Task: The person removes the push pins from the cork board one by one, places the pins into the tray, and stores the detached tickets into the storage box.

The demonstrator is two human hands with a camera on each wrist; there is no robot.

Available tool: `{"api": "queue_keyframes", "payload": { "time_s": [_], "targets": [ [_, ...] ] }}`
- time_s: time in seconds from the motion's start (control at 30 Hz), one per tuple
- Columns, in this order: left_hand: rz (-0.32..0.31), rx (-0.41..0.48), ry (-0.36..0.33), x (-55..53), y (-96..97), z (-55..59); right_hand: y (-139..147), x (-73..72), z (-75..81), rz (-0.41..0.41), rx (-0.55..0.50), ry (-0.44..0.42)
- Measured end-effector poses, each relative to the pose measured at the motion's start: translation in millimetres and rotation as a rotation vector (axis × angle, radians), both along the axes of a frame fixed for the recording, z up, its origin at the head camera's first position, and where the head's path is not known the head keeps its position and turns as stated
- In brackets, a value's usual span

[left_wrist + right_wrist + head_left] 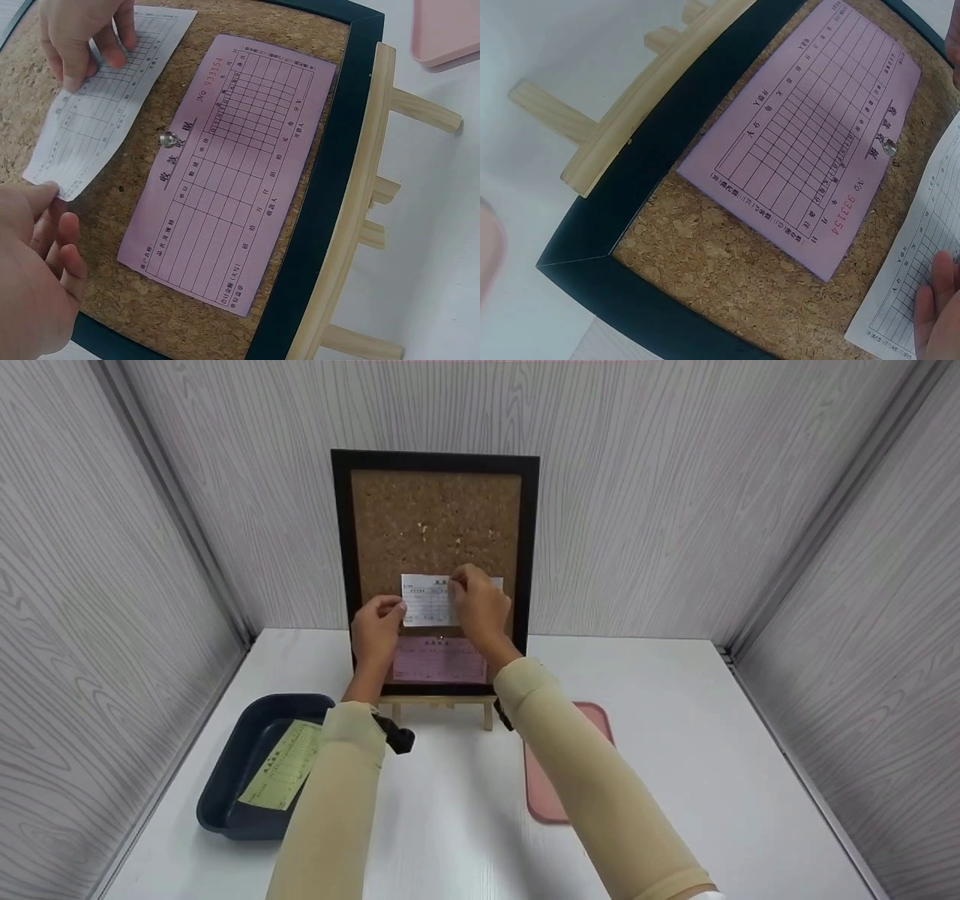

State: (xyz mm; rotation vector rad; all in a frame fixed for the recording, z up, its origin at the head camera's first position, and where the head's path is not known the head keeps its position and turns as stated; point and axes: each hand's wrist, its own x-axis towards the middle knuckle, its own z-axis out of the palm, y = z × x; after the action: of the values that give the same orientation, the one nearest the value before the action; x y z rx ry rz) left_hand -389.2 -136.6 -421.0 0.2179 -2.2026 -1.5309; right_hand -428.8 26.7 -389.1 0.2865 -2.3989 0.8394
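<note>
A white printed receipt slip is held against the cork board, above a pink receipt slip. My left hand pinches the lower left corner of the white slip between thumb and fingers. At its upper edge, near the middle, my right hand holds the slip with curled fingers; whether a pin is between them is hidden. In the left wrist view the white slip bows slightly off the cork. A clear push pin sticks through the pink slip's top edge.
The black-framed board leans on a small wooden easel. At the left, a dark blue tray contains a yellow-green receipt slip. A pink tray lies partly under the right forearm. Grey wood-grain panels surround the white table.
</note>
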Motion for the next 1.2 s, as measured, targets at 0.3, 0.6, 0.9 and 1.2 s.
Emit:
{"api": "queue_keyframes", "payload": {
  "time_s": [0.3, 0.6, 0.9, 1.2],
  "targets": [
    [-0.019, 0.016, 0.000, 0.5, 0.2, 0.3, -0.1, -0.1, 0.0, 0.004, -0.012, 0.005],
    [-0.048, 0.060, 0.007, -0.7, -1.4, -2.6, -1.0, -1.2, -0.1, -0.014, 0.012, 0.001],
    [-0.064, 0.095, 0.006, 1.3, -3.0, -1.8, -1.0, 2.2, -2.0, -0.007, 0.054, 0.040],
    [-0.071, 0.134, -0.006, 5.4, -7.3, -6.7, 4.1, 14.7, -12.5, 0.066, 0.031, 0.065]
  ]
}}
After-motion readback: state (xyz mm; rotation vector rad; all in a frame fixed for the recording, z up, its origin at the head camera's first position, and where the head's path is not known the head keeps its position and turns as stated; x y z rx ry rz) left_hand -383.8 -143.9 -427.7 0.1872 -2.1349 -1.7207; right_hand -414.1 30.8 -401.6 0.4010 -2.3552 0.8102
